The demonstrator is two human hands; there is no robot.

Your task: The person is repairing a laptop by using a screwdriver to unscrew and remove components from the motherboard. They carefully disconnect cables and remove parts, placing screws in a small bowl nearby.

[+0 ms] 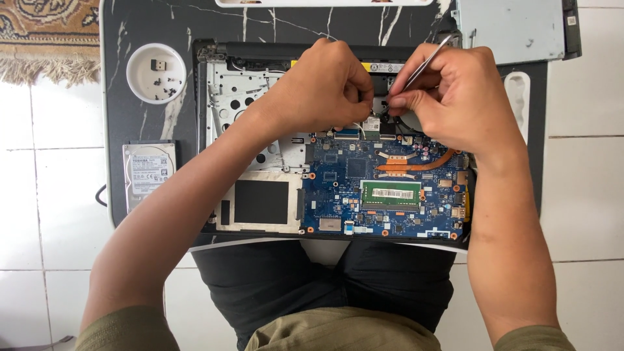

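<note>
An opened laptop base (260, 214) lies on a small black marbled table (130, 26), showing its blue circuit board (344, 188), a green memory stick (391, 193) and a copper heat pipe (416, 166). My right hand (455, 97) grips metal tweezers (426, 62), their tip pointing down at a small card (371, 123) near the board's far edge. My left hand (322, 88) is curled beside it, fingertips pinching at thin wires over the same spot; what it pinches is mostly hidden.
A white round dish (156, 73) with several small screws and a tiny dongle sits at the table's left. A silver hard drive (148, 172) lies below it. A grey removed cover panel (513, 29) rests at the top right. White tiled floor surrounds; a rug (45, 32) at top left.
</note>
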